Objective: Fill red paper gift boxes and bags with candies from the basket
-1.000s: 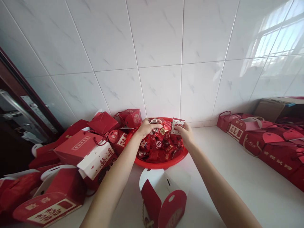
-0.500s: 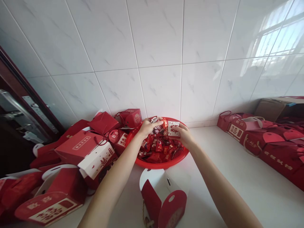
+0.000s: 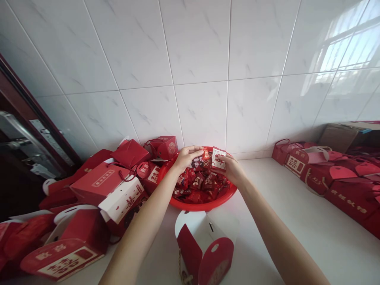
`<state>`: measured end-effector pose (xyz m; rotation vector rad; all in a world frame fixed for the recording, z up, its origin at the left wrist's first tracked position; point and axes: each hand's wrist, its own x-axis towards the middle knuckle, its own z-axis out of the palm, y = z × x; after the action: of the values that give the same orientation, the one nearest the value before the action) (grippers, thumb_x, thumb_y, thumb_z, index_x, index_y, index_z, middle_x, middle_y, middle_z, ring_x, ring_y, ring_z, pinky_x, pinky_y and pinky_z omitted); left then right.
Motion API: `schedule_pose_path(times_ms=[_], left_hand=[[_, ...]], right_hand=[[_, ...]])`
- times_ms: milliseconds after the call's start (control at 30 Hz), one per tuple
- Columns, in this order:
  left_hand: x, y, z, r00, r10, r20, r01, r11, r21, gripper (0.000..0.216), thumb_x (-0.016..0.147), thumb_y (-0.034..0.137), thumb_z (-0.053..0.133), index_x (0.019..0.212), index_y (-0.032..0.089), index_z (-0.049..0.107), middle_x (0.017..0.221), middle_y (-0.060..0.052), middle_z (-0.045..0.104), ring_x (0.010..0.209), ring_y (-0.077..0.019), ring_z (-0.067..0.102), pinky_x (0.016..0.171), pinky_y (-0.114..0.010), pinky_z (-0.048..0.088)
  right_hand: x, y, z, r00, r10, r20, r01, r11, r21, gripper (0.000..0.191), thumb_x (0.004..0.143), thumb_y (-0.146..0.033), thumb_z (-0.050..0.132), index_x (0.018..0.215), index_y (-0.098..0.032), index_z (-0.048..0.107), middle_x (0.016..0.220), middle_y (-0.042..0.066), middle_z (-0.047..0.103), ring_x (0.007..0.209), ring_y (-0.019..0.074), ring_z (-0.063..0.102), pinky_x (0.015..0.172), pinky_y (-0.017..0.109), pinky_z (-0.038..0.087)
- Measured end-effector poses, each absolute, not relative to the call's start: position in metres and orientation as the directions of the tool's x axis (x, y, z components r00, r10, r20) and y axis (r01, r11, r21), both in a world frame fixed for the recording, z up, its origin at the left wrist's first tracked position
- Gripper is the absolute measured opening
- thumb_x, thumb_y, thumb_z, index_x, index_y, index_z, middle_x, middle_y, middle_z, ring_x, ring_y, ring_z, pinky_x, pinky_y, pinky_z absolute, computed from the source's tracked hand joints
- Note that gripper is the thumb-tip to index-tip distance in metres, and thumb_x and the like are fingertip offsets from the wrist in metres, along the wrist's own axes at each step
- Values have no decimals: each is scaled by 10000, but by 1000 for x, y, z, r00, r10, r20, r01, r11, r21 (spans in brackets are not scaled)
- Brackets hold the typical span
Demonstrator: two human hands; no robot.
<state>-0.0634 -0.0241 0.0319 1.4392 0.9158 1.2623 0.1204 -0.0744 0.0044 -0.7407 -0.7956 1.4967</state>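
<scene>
A red plastic basin (image 3: 204, 204) full of red-wrapped sweets (image 3: 202, 184) stands on the white counter by the tiled wall. My left hand (image 3: 186, 156) hovers over its far rim, fingers curled round several small sweets. My right hand (image 3: 231, 168) is beside it, pinching a white packet with red print (image 3: 219, 158). The two hands nearly meet above the basin. In front of the basin stands an open red-and-white gift box (image 3: 204, 245) with its flaps up.
A heap of red and white gift boxes (image 3: 97, 190) fills the counter at left, beside a dark door frame (image 3: 23, 114). More red gift bags (image 3: 335, 178) and a cardboard box (image 3: 344, 134) line the right side.
My left hand has lifted sweets out of the basin and moved toward the right hand. My right hand has brought the white packet down and inward.
</scene>
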Motion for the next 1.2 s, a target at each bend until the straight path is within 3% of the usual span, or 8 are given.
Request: schedule_pose_path(times_ms=[167,400,600,833,1000,1200], left_hand=[[-65,-21,28,188,936,297,4,-303,953,468,496,428,903,859,167,762,888,-59,771,870,-222,693,888,-376,521],[-61,-16,19,271,889,368,36,-392,919,468,573,445,871,918,158,741,952,-70,760,920,-225,682,907,-384,512],[-57,-19,18,314,861,401,104,-451,887,439,626,467,830,921,153,743,967,-82,759,922,-238,676,886,-382,511],[-50,-27,21,356,838,414,142,-487,862,377,671,505,772,826,162,768,834,-65,755,830,-223,663,801,-332,507],[-51,-26,20,353,844,404,168,-482,860,359,688,513,744,788,168,755,708,-28,713,650,-179,618,648,-292,493],[-51,-29,22,347,870,350,128,-414,901,307,719,486,705,760,183,689,694,-15,686,566,-167,612,584,-298,494]], right_hand=[[121,-74,5,-94,995,19,-568,-38,-822,109,744,-164,693,842,-208,675,794,6,728,724,185,694,693,383,641],[120,-78,7,-79,997,4,-531,-39,-846,118,760,-172,697,875,-199,687,804,19,743,687,164,691,631,308,622],[118,-79,5,-97,994,53,-517,-5,-856,251,638,-160,795,872,-190,706,784,16,748,669,166,691,628,283,604],[116,-78,4,-56,993,99,-516,56,-855,349,516,-146,853,832,-181,707,735,10,739,641,172,678,599,293,587],[118,-79,4,-109,988,105,-497,37,-867,354,515,-158,850,841,-182,715,729,10,742,626,176,679,590,297,585],[117,-80,5,-89,989,118,-481,61,-875,308,517,-177,843,794,-168,708,715,16,735,611,171,672,585,289,577]])
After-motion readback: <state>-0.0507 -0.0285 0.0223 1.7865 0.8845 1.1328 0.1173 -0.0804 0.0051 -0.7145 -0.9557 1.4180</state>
